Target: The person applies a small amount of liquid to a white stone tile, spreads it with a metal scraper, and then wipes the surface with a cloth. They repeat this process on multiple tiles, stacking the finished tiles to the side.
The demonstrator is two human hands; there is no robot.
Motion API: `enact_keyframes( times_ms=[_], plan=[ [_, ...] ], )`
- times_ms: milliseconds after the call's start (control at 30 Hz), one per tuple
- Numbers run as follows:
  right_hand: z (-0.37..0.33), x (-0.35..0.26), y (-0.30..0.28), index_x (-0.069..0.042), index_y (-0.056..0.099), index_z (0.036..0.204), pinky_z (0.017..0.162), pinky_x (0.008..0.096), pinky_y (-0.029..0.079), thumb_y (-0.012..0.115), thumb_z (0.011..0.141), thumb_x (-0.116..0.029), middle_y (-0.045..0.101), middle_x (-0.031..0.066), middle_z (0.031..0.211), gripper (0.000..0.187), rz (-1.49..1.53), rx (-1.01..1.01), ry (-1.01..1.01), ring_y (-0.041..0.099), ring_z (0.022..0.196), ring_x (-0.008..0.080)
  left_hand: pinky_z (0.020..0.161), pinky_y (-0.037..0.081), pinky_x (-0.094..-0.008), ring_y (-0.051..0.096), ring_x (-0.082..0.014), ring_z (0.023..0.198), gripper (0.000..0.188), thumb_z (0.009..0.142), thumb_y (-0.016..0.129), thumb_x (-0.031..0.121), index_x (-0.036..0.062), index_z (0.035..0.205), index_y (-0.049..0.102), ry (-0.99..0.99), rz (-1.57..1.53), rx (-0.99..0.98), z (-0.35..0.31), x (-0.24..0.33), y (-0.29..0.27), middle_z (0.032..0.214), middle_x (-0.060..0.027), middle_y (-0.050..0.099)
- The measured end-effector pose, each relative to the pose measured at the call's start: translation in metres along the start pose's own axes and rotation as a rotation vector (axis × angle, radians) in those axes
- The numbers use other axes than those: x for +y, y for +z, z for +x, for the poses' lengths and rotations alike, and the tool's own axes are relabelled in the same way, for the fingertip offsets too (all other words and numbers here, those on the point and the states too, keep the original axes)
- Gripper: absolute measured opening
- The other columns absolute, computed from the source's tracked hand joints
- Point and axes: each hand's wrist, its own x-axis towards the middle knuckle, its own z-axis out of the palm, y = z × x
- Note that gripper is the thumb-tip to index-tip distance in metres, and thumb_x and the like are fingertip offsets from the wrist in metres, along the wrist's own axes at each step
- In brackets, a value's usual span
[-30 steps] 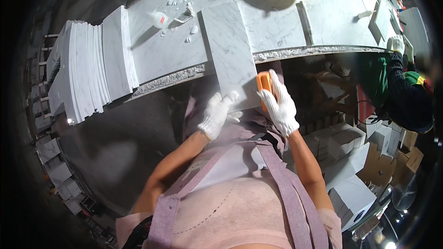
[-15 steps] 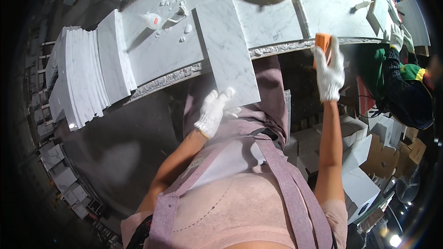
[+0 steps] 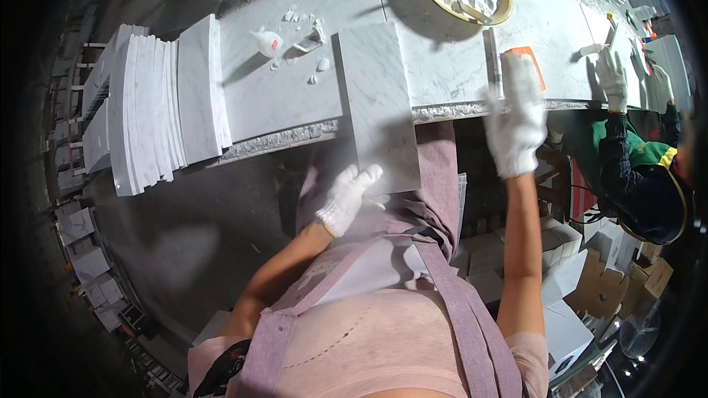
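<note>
My left hand (image 3: 345, 199), in a white knit glove, grips the near left corner of a grey-veined white marble tile (image 3: 383, 114). The tile's far part rests on the bench and its near end juts out over the edge toward my body. My right hand (image 3: 516, 121), gloved alike, is smeared by motion above the bench edge, its fingers stretched out and thumb apart. Just beyond and partly behind those fingers is an orange block (image 3: 529, 66), which looks laid on the bench top. Whether the fingertips still touch it is hidden.
Upright marble tiles (image 3: 147, 107) stand stacked at the left. A white bottle (image 3: 267, 43) and chips lie beyond the tile. A yellow basin (image 3: 507, 1) holds white paste. At the right a co-worker's gloved hand (image 3: 612, 77) is at the bench; cartons (image 3: 601, 284) stand below.
My right hand has let go of the orange block, which it held upright before. My left hand keeps its hold on the tile. The view has shifted, and the co-worker's hands have moved apart.
</note>
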Motion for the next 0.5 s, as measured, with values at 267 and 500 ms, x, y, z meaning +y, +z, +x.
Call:
enact_keyframes(
  times_ms=[267, 500],
  plan=[
    [-0.077, -0.100, -0.002, -0.008, 0.060, 0.145, 0.125, 0.0544, 0.033, 0.067, 0.088, -0.061, 0.055, 0.0184, 0.151, 0.078, 0.140, -0.699, -0.287, 0.048, 0.144, 0.0407, 0.061, 0.066, -0.0362, 0.075, -0.0324, 0.088, 0.035, 0.106, 0.065, 0.026, 0.0024, 0.129, 0.055, -0.020, -0.028, -0.005, 0.005, -0.004, -0.006, 0.126, -0.0144, 0.063],
    [-0.114, -0.099, -0.044, -0.014, 0.064, 0.142, 0.121, 0.0540, 0.038, 0.073, 0.090, -0.043, 0.060, 0.0140, 0.147, 0.060, 0.184, -0.794, -0.250, 0.054, 0.139, 0.0391, 0.058, 0.065, -0.0340, 0.076, -0.0374, 0.088, 0.040, 0.104, 0.068, 0.027, -0.0011, 0.128, 0.053, -0.056, -0.050, -0.011, 0.000, 0.001, -0.001, 0.126, -0.0126, 0.060]
  ],
)
